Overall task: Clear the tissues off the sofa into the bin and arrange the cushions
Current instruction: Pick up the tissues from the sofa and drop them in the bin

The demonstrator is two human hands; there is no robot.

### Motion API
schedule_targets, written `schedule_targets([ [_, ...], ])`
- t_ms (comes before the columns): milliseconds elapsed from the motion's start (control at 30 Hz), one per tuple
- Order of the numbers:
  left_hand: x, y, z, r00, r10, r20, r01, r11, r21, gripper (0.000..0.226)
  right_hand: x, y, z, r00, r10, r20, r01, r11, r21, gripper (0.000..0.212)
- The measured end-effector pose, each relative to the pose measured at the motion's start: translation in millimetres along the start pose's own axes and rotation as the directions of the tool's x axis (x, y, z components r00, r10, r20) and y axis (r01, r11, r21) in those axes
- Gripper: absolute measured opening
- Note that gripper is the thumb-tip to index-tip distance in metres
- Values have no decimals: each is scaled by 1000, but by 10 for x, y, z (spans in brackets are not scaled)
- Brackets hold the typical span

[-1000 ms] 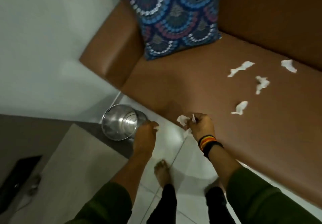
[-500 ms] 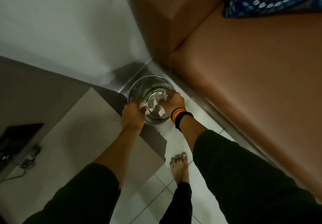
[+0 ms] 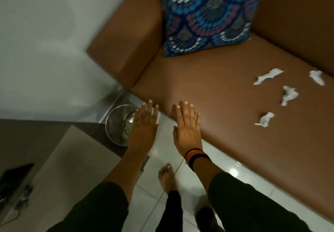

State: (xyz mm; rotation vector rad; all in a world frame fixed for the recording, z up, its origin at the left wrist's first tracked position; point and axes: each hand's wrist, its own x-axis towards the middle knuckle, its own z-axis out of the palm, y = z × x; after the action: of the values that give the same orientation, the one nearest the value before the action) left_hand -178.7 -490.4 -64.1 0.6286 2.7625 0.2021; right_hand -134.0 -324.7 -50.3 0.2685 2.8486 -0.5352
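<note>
Head view shows both hands spread wide and empty at the centre of the frame: the left hand [image 3: 144, 123] over the rim of the metal bin [image 3: 118, 125] on the floor, the right hand [image 3: 187, 125] over the front edge of the brown sofa [image 3: 207, 80]. Four crumpled tissues [image 3: 289, 96] lie scattered on the seat at the right of the frame, well apart from the bin, so clearing looks only partly done. One patterned cushion [image 3: 207, 15] leans in the sofa corner at the top; arranging appears not yet begun.

no readable text, labels, signs
</note>
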Motion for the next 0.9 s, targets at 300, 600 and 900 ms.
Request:
schedule_targets([
  [300, 1010, 2123, -169, 950, 312, 24, -311, 949, -44, 71, -327, 1901, -1085, 916, 399, -40, -396, 916, 58, 73],
  [600, 2269, 3490, 247, 925, 359, 125, -365, 931, 22, 94, -60, 3130, -905, 970, 209, 125, -223, 968, 114, 30],
  [900, 2945, 3927, 171, 875, 413, 253, -467, 858, 216, 74, 140, 3990, -1491, 936, 351, 24, -348, 911, 219, 51],
])
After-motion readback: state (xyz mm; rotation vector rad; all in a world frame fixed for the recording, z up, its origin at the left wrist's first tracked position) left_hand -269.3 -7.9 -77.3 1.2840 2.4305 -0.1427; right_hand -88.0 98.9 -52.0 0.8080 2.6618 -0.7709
